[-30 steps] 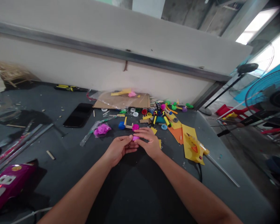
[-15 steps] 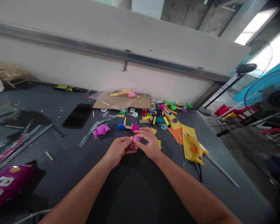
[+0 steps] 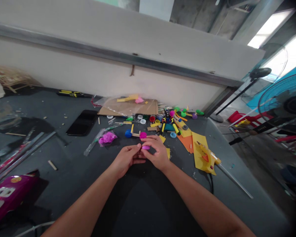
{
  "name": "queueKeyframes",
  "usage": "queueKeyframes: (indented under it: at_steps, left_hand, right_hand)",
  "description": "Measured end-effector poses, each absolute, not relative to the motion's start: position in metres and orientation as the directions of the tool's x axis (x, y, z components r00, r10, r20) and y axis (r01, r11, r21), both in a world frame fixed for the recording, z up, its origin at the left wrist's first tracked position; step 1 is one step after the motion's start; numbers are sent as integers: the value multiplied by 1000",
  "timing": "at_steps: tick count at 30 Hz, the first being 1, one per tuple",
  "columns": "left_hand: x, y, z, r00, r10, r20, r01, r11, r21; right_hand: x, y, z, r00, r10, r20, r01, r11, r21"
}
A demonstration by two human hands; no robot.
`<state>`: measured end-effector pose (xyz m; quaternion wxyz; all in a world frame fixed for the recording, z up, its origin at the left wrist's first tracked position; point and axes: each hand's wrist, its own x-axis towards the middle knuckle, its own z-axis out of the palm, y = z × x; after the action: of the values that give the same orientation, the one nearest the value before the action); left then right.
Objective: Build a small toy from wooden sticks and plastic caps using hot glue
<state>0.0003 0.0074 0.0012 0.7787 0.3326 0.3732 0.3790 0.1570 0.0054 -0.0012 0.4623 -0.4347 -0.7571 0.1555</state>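
Between my fingertips is a small, rounded pink-purple piece [image 3: 145,147], like the modelling clay in the bag by its colour. My right hand [image 3: 158,152] pinches it between thumb and curved fingers. My left hand [image 3: 127,160] grips its left side, thumb on top and fingers partly hidden beneath. Just beyond my hands stands a small assembly of wooden sticks [image 3: 136,134] with a blue bottle cap [image 3: 128,133] at one end and a magenta cap [image 3: 143,135] at the other. To the left lies a clear bag of pink-purple modelling clay [image 3: 108,138].
A black phone [image 3: 82,122] lies left of the clay bag. Bottle caps, pliers [image 3: 171,123] and cardboard [image 3: 128,108] crowd the back. A yellow glue gun [image 3: 207,158] rests on yellow foam sheet at right. A purple power strip [image 3: 12,194] sits at front left.
The pink-purple piece has shifted and tilted very slightly between my fingertips. Both hands stay in nearly the same place.
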Motion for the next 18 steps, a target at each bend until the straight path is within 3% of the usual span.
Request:
queueKeyframes:
  at_steps: [18]
  left_hand:
    - [0,7,-2,409,854,-321,-347,471,811]
  right_hand:
    - [158,9,-6,-219,807,549,528,571,-629]
